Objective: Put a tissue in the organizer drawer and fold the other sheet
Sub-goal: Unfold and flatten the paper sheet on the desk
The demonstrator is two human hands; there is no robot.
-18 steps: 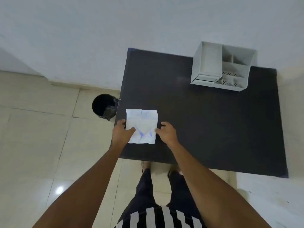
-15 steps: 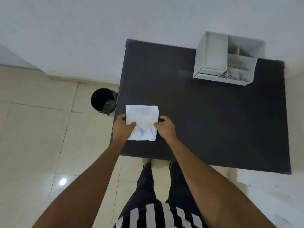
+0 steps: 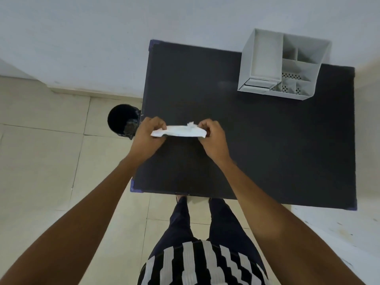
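A white tissue sheet (image 3: 181, 131) is held over the left part of the black table (image 3: 267, 151), seen as a narrow folded strip stretched between both hands. My left hand (image 3: 149, 136) pinches its left end and my right hand (image 3: 213, 138) pinches its right end. A small ragged bit of tissue sticks up near the right hand. The grey desk organizer (image 3: 265, 58) stands at the table's far right, with a shallow drawer (image 3: 257, 84) at its front left that looks shut. I cannot see whether anything lies in the drawer.
A black bin (image 3: 123, 121) with a dark liner stands on the tiled floor just left of the table. A pale wall runs behind the table. My legs and striped shirt are below the table's near edge.
The tissue lay flat on the table as a square under both hands. Now its near edge is lifted and carried away from me, so it shows as a thin strip.
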